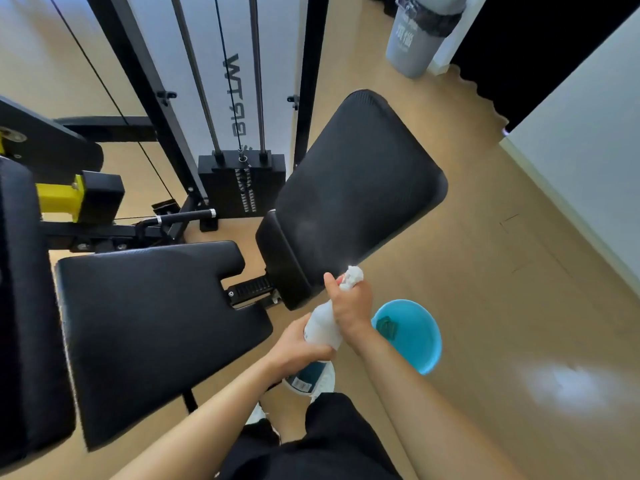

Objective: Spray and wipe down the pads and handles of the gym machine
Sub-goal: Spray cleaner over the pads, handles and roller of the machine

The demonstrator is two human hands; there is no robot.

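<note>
A white spray bottle (323, 325) with a teal label is held in both hands, its nozzle aimed at the black back pad (360, 181). My left hand (299, 344) grips the bottle's body from below. My right hand (349, 303) wraps the trigger head at the top. A faint mist shows on the lower part of the back pad. The black seat pad (152, 327) lies to the left of my hands. A black handle (187, 216) with chrome ends sticks out behind the seat.
A blue basin (420, 344) with a dark green cloth (387, 327) in it stands on the wooden floor right of my hands. The weight stack (242, 183) and frame stand behind. Another black pad (24, 306) fills the left edge. A grey bin (414, 43) stands far back.
</note>
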